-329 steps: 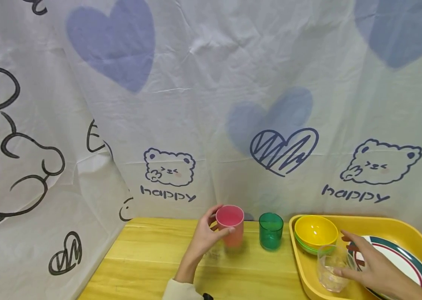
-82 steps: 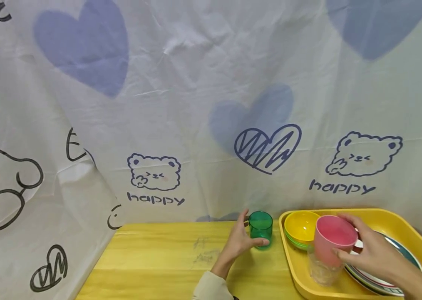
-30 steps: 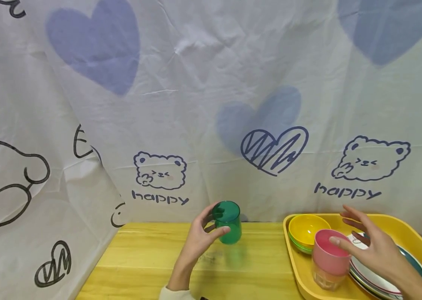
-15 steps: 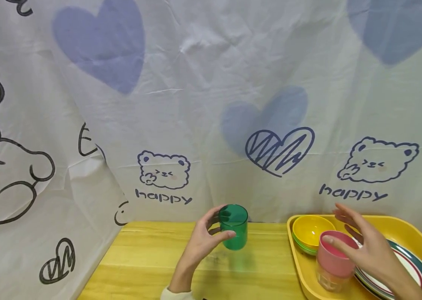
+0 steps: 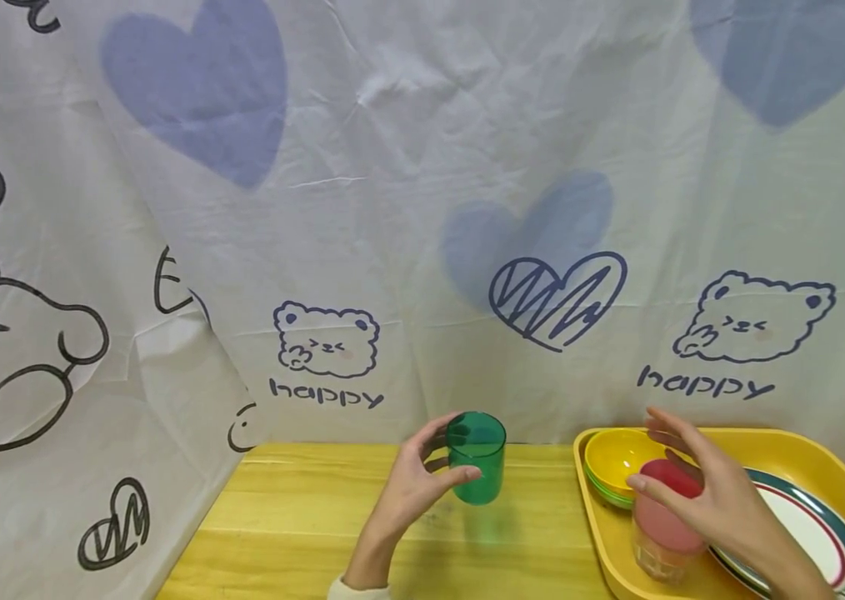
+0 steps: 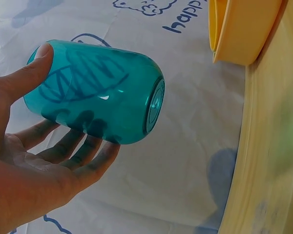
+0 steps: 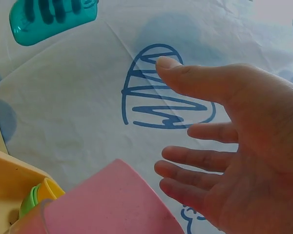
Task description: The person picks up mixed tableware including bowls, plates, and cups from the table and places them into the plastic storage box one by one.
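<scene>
My left hand [image 5: 418, 483] grips a green see-through cup [image 5: 478, 471] by its side, thumb in front and fingers behind. In the left wrist view the green cup [image 6: 97, 92] is raised above the wooden table, its base toward the table. My right hand [image 5: 722, 500] has its fingers spread and holds nothing; it hovers over a pink cup [image 5: 662, 521]. That pink cup is stacked in a clear cup [image 5: 655, 562] inside the yellow tray. The right wrist view shows the right hand [image 7: 224, 146] apart from the pink cup [image 7: 107, 200].
The yellow tray [image 5: 595, 533] stands at the right of the wooden table [image 5: 280, 533]. A yellow bowl [image 5: 617, 458] sits on green bowls [image 5: 610, 496] at the tray's back left. Plates [image 5: 805, 533] with a green rim lie on its right. A printed cloth [image 5: 392, 208] hangs behind.
Earlier the left hand held the pink cup; that cup now sits in the clear one. The left hand has since lifted the green cup, lately drifting right. The right hand has let go and moved slightly left.
</scene>
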Demonstrator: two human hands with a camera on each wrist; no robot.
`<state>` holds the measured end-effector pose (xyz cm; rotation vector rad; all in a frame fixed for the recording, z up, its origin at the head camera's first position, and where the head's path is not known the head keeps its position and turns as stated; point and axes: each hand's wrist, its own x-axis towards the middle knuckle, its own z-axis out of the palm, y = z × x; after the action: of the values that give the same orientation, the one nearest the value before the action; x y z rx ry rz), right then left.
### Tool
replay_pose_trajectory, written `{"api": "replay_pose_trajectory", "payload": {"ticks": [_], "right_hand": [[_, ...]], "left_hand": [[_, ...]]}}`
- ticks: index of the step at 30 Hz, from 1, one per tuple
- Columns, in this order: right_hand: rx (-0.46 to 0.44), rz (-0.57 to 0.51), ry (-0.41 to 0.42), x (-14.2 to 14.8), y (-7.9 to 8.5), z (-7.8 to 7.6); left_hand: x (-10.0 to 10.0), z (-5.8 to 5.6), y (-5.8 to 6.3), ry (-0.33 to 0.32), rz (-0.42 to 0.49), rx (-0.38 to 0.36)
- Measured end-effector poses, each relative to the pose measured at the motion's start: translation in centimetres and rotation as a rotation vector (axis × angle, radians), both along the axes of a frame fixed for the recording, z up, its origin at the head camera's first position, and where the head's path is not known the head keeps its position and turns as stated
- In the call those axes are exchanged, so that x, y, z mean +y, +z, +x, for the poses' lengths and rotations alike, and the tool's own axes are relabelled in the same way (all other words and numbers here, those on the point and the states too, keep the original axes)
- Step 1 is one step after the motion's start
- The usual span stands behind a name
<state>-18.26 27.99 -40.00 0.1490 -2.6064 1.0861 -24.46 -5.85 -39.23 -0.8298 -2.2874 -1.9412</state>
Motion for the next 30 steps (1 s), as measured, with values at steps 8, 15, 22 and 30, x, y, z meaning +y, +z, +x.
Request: {"api": "replay_pose_trajectory", "payload": {"ticks": [8,15,22,30], "right_hand": [[-0.021,-0.001,0.023,-0.2,0.2,-0.1],[-0.003,0.004,0.051,-0.2,0.3,0.0],[0.023,0.014,0.074,-0.8,0.2,-0.1],[0.037,0.035,0.083,-1.6,0.0,-0.2]], "left_hand": [[0.8,0.2,-0.3,-0.008,-0.012,-0.008],[1.4,0.5,-0.2,-0.019,-0.035,0.004],[1.8,-0.1,-1.5,-0.026,-0.037,0.017],[2.2,-1.1,-3.1,-0.040,-0.033,0.054]]}}
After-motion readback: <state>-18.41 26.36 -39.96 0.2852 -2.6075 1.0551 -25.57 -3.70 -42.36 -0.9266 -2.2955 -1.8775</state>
